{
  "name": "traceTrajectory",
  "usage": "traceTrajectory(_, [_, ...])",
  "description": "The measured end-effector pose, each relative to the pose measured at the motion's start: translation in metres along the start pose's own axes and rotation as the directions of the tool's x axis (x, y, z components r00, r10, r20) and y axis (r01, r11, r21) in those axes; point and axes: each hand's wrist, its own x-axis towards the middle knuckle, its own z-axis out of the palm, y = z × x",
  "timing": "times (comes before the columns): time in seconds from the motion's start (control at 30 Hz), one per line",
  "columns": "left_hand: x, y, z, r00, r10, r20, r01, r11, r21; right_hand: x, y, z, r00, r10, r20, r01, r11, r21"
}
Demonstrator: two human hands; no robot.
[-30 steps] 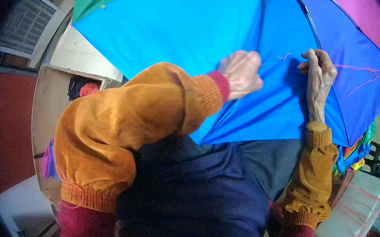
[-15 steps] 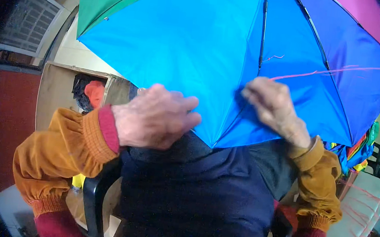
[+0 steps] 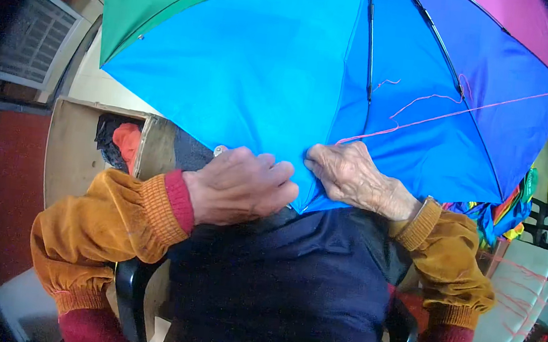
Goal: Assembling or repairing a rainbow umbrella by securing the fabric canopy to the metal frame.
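Observation:
An open umbrella [image 3: 258, 62] with green, blue, violet and pink panels spreads across my lap, its ribs showing. My left hand [image 3: 245, 188] is closed on the blue panel's near edge, close to the corner; its fingertips are hidden. A small round pale piece [image 3: 220, 150] shows beside its knuckles. Just right of it, my right hand [image 3: 360, 177] is pinched low over the blue cloth. A pink thread [image 3: 453, 114] runs from the right hand to the canopy's right corner, with a loose strand curling above it. Whether a needle is between the fingers I cannot see.
At the left stands an open box [image 3: 76, 143] with black and orange cloth inside. Bright coloured cloth [image 3: 503, 215] is piled at the right, above a pale padded surface [image 3: 514, 296] strewn with pink threads. Black chair arms [image 3: 134, 296] flank me.
My right hand has moved left and down towards my left hand, drawing the pink thread along. The left hand has shifted slightly right, and the canopy has slid a little left.

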Motion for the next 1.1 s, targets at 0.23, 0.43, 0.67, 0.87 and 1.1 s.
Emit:
traceTrajectory(0.23, [-0.011,-0.012,-0.013,0.998,-0.025,-0.060,0.015,0.987,-0.163,-0.002,0.010,-0.011,0.959,0.192,-0.210,-0.206,0.977,-0.047])
traceTrajectory(0.43, [-0.014,-0.016,-0.018,0.990,-0.120,-0.078,0.097,0.964,-0.247,-0.004,0.009,-0.008,0.962,0.212,-0.171,-0.227,0.972,-0.069])
traceTrajectory(0.67, [-0.005,-0.017,-0.008,0.989,-0.151,0.004,0.148,0.963,-0.227,-0.001,-0.004,-0.007,0.961,0.182,-0.207,-0.182,0.983,0.016])
traceTrajectory(0.87, [0.013,-0.039,-0.011,0.967,0.056,0.247,0.163,0.605,-0.779,0.002,-0.010,-0.038,0.791,0.227,-0.568,-0.140,0.971,0.194])
traceTrajectory(1.1, [0.099,-0.071,0.045,0.640,-0.705,0.305,0.553,0.147,-0.820,-0.067,0.019,-0.171,0.079,0.662,-0.746,-0.073,0.750,0.657])
